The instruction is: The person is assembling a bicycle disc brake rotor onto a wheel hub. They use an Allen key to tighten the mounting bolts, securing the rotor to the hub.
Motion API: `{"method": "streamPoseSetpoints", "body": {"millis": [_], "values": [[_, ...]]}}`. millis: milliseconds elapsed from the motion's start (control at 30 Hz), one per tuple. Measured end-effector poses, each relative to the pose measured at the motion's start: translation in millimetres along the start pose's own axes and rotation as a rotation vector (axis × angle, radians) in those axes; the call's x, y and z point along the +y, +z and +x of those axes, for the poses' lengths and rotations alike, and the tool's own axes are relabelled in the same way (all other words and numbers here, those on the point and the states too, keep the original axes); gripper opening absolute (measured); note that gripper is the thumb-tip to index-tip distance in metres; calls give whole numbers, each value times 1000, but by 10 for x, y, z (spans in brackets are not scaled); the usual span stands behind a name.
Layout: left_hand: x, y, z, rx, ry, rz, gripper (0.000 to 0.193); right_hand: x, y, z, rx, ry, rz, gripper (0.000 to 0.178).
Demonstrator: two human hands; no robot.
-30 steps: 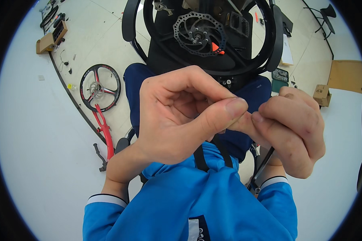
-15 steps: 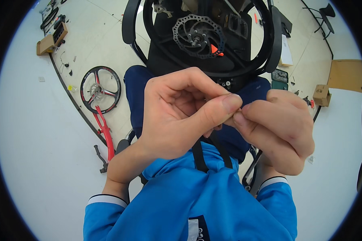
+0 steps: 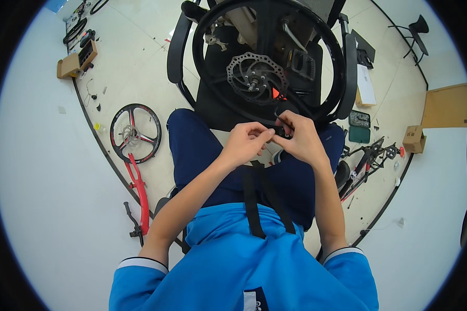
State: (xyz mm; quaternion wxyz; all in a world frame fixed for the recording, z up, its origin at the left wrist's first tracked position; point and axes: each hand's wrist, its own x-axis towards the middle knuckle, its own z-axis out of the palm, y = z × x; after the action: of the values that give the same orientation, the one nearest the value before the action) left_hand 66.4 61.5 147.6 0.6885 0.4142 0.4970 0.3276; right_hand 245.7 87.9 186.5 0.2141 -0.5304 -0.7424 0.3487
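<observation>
My left hand (image 3: 245, 143) is closed in a pinch above my lap; what sits between its fingertips is too small to make out. Fingertips touching it, my right hand (image 3: 302, 139) is closed on a thin, dark, bent rod that looks like a hex key (image 3: 280, 118). Just beyond both hands, a black wheel (image 3: 341, 67) lies flat on the black seat of an office chair (image 3: 210, 101). A silver brake disc (image 3: 234, 71) is mounted at its hub, with an axle sticking up. A small orange-red piece (image 3: 276, 93) shows beside the disc.
On the chair seat also lie a black pedal (image 3: 302, 65) and a silver crank arm (image 3: 294, 35). To the left, a spoked wheel (image 3: 156, 129) and a red frame part (image 3: 139, 193) rest on the floor. To the right are a green tool case (image 3: 359, 134) and a dark bike frame (image 3: 369, 158).
Both hands have moved down and away from the head camera, toward the wheel, still meeting at the fingertips. The dark bent rod now shows in my right hand.
</observation>
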Motion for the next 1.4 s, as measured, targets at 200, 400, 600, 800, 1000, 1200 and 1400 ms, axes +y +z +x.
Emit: {"method": "streamPoseSetpoints", "body": {"millis": [200,400,600,800,1000,1200,1400], "values": [[151,-169,184,235,242,-61,23,150,166,103,98,-18,231,16],[401,-207,499,343,371,161,20,19,430,390,373,-108,211,14],[580,-285,625,538,758,501,13,5,466,468,509,-161,162,11],[903,-646,835,456,981,901,33,314,156,165,964,32,150,23],[866,-688,1057,146,617,561,25,730,-355,288,1040,251,135,38],[718,-617,1156,231,713,413,20,894,-571,585,968,201,53,28],[614,-565,1107,329,658,375,19,880,-611,858,957,186,11,31]]}}
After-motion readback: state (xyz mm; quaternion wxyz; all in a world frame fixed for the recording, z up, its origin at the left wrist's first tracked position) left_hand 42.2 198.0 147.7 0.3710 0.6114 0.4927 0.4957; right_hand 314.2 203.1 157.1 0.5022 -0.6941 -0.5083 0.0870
